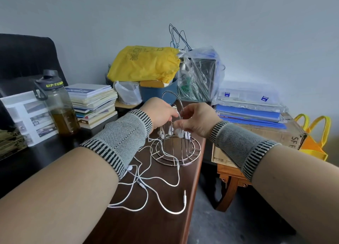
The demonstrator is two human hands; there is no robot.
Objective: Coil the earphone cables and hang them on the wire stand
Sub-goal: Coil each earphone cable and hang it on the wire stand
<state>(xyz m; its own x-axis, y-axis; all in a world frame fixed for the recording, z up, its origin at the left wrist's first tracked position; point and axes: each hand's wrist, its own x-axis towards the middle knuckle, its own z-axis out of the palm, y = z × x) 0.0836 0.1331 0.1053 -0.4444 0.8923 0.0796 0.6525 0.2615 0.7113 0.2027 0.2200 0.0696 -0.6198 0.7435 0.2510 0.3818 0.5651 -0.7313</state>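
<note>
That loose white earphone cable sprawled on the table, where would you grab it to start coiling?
Probably at the plug end. It lies free near the table's right edge, clear of the tangle of earphone cable, with its stiff straight jack pointing away. Come from above and pinch the jack's sides; the loops behind can then follow without knotting.

We cannot see the left hand [159, 113] fingertips, which are tucked behind the wire stand [175, 148]. The right hand [197, 119] fingers blur over white earbuds [178, 132]. The chair [23, 60] runs off the left edge.
</note>
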